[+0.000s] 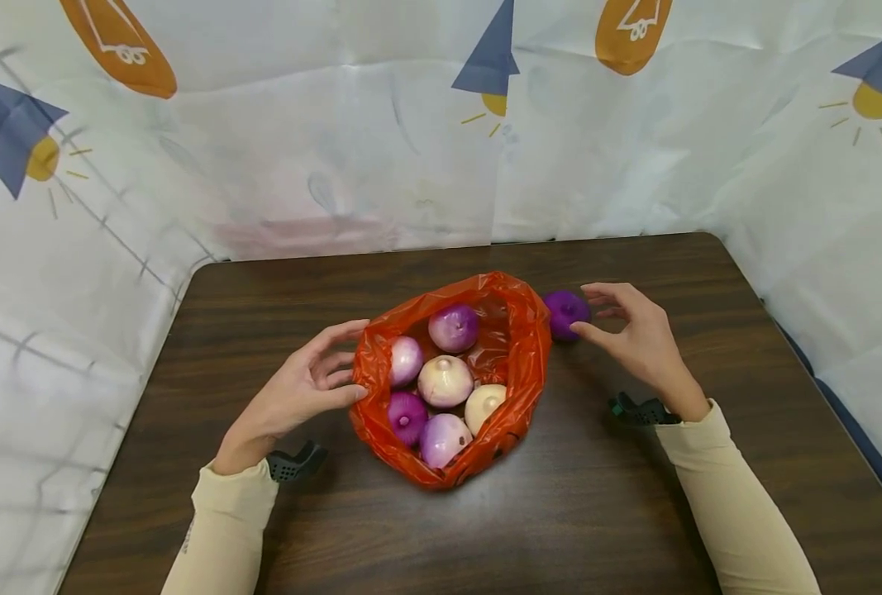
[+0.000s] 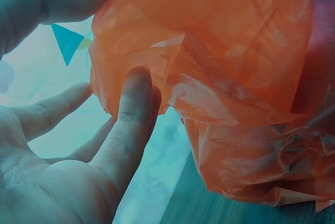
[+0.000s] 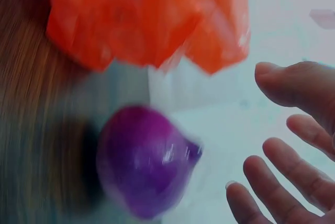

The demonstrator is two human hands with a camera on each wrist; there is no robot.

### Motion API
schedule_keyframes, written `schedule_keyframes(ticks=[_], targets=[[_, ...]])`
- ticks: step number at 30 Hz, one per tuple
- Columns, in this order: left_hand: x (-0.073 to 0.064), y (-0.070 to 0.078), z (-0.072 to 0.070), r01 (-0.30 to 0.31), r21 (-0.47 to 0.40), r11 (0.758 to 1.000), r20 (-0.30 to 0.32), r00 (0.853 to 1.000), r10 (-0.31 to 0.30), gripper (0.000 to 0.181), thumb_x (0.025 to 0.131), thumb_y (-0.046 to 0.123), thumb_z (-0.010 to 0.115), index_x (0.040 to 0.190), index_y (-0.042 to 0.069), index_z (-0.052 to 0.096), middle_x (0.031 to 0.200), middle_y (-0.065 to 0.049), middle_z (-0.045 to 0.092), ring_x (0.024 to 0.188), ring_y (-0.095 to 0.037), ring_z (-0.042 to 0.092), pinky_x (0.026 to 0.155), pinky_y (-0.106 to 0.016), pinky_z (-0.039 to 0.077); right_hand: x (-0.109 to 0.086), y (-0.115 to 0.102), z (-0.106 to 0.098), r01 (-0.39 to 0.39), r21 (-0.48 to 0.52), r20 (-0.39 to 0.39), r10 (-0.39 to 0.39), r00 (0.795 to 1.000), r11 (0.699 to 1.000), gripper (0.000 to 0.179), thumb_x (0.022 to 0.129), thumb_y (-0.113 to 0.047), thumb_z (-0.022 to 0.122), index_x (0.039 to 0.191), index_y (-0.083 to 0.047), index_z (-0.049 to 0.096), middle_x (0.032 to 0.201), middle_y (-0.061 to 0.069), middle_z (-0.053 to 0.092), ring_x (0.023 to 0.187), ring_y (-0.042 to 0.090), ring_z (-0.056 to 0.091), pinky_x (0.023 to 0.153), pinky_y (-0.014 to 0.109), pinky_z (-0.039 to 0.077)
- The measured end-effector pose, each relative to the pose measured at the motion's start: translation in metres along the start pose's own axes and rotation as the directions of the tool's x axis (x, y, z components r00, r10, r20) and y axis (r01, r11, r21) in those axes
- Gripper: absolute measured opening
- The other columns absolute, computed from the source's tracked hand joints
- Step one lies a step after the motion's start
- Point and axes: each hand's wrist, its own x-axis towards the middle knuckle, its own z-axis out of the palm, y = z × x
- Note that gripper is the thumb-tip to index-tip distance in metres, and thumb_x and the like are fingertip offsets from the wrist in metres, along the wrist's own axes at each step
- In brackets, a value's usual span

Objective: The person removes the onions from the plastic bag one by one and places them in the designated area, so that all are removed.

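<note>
An orange-red plastic bag [image 1: 533, 364] stands with its mouth wide, several purple and whitish onions [image 1: 445, 382] lying inside. At its left side is my left hand [image 1: 301, 387], thumb and fingers spread and touching the plastic near the rim. The left wrist view shows the fingers [image 2: 137, 98] nearly straight against the bag [image 2: 251, 51]. Just right of the bag, a deep purple onion [image 1: 565, 314] rests on the table. Beside it is my right hand [image 1: 637, 339], thumb and fingers apart. In the right wrist view the onion [image 3: 144, 161] stands clear of the right hand's fingers [image 3: 285, 182].
The dark wood table [image 1: 448, 554] has rounded far corners. A pale printed cloth [image 1: 262, 165] hangs behind it and on both sides. Each wrist wears a dark band [image 1: 297, 463] below the hand.
</note>
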Motion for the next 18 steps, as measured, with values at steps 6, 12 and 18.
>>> schedule_keyframes(ticks=[6, 12, 18], targets=[[0.000, 0.001, 0.001, -0.002, -0.007, 1.000, -0.001, 1.000, 0.002, 0.078, 0.085, 0.000, 0.071, 0.150, 0.022, 0.032, 0.150, -0.004, 0.034, 0.120, -0.010, 0.060, 0.090, -0.028, 0.058, -0.005, -0.018, 0.003, 0.072, 0.040, 0.021, -0.073, 0.997, 0.997, 0.051, 0.078, -0.021, 0.082, 0.124, -0.016, 0.063, 0.112, 0.006, 0.066, 0.095, 0.022, 0.065, 0.084, -0.001, 0.045], [-0.001, 0.002, 0.002, -0.001, -0.008, 1.000, -0.001, 1.000, 0.001, 0.079, 0.085, 0.001, 0.071, 0.150, 0.022, 0.032, 0.151, -0.004, 0.034, 0.121, -0.010, 0.060, 0.090, -0.028, 0.058, -0.008, -0.027, 0.006, 0.103, 0.040, 0.045, -0.104, 0.994, 0.994, 0.051, 0.077, -0.019, 0.083, 0.123, -0.018, 0.062, 0.111, 0.004, 0.067, 0.095, 0.021, 0.065, 0.086, 0.004, 0.050], [-0.001, 0.002, 0.002, -0.007, -0.020, 1.000, -0.001, 1.000, 0.007, 0.079, 0.085, 0.001, 0.072, 0.150, 0.021, 0.032, 0.151, -0.004, 0.034, 0.120, -0.010, 0.060, 0.089, -0.028, 0.058, -0.009, -0.032, 0.007, 0.114, 0.048, 0.056, -0.117, 0.992, 0.992, 0.050, 0.076, -0.018, 0.084, 0.122, -0.014, 0.063, 0.111, 0.004, 0.067, 0.094, 0.014, 0.065, 0.086, 0.009, 0.052]])
